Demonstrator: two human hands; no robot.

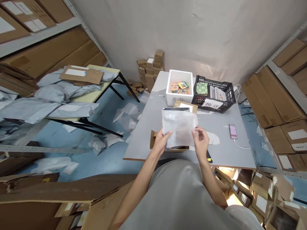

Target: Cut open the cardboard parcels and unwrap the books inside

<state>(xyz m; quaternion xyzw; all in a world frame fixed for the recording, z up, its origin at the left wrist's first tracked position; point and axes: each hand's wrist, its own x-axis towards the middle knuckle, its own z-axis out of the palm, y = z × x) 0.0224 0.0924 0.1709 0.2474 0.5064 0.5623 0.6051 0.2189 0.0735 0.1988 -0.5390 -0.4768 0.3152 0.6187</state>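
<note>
Held up over the front of the grey table is a translucent white plastic bag with a dark strip along its upper edge. My left hand grips its left side, thumb on top. At the lower right edge, my right hand pinches the bag between thumb and fingers. An open cardboard box lies beneath, mostly hidden by the bag; something dark and colourful shows at its front. Just behind the bag lies a flat cardboard parcel with a white label.
A white foam box with small colourful packets and a black crate with booklets stand at the back. A phone on a cable lies right. Left, a table carries grey parcels. Carton shelves flank both sides; wrapping litters the floor.
</note>
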